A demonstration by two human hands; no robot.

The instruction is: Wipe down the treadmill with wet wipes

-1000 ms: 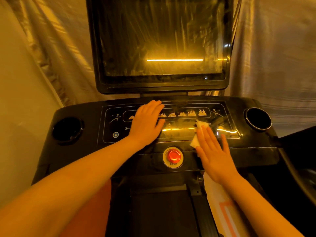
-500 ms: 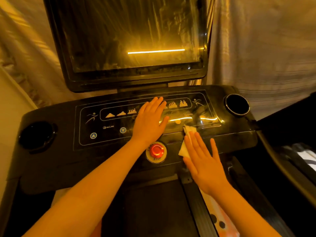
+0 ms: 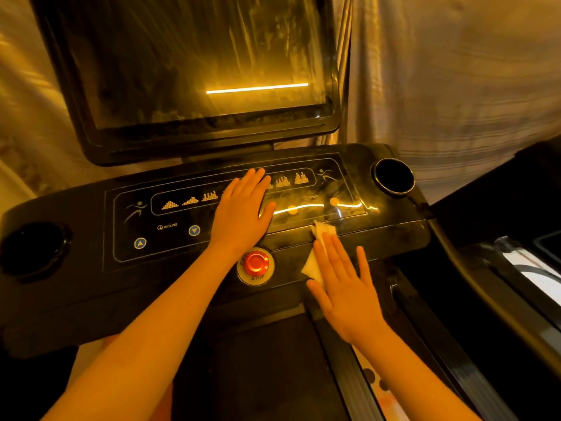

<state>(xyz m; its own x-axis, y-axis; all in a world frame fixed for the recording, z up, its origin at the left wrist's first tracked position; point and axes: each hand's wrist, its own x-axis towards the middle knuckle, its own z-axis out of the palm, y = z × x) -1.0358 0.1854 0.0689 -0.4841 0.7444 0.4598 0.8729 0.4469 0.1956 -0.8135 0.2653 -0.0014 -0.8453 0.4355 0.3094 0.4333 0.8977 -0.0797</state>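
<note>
The black treadmill console fills the view, with a dark screen above it and a red stop button at its front edge. My left hand lies flat on the control panel, fingers straight. My right hand presses a white wet wipe flat against the console's front lip, just right of the stop button. Part of the wipe is hidden under my palm and fingers.
Round cup holders sit at the console's left end and right end. The running belt lies below, with a side rail on the right. Curtains hang behind, and a dark handrail runs down the right.
My right hand has slid the wipe from the control panel down onto the console's front lip. The left hand stays flat on the panel. The camera has turned right and come closer.
</note>
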